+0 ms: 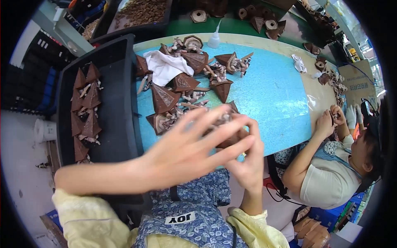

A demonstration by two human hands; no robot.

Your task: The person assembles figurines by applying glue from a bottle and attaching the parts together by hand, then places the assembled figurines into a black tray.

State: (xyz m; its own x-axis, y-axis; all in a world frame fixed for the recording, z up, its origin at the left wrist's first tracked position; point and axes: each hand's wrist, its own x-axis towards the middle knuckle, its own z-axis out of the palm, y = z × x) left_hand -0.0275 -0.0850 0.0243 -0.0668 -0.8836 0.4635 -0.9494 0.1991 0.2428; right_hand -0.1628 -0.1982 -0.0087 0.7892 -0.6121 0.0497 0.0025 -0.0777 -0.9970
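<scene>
My left hand [188, 151] reaches across from the left, slightly blurred, its fingers stretched out and spread over a brown pointed-roof figurine [226, 142]. The figurine is mostly hidden behind those fingers. From below, my right hand [251, 159] curls round the same piece, thumb and fingers closed on it. Just beyond the hands, several similar brown roofed figurines [165, 98] with pale pinkish parts lie clustered on the blue mat [281, 97]. A crumpled white cloth [166, 68] rests among them.
At left stands a black tray [120, 103] holding a column of brown roofed pieces [87, 101]. A small translucent squeeze bottle [214, 38] stands at the mat's far edge. More brown parts [271, 25] lie on a green surface. A co-worker [331, 173] handles a small piece at right.
</scene>
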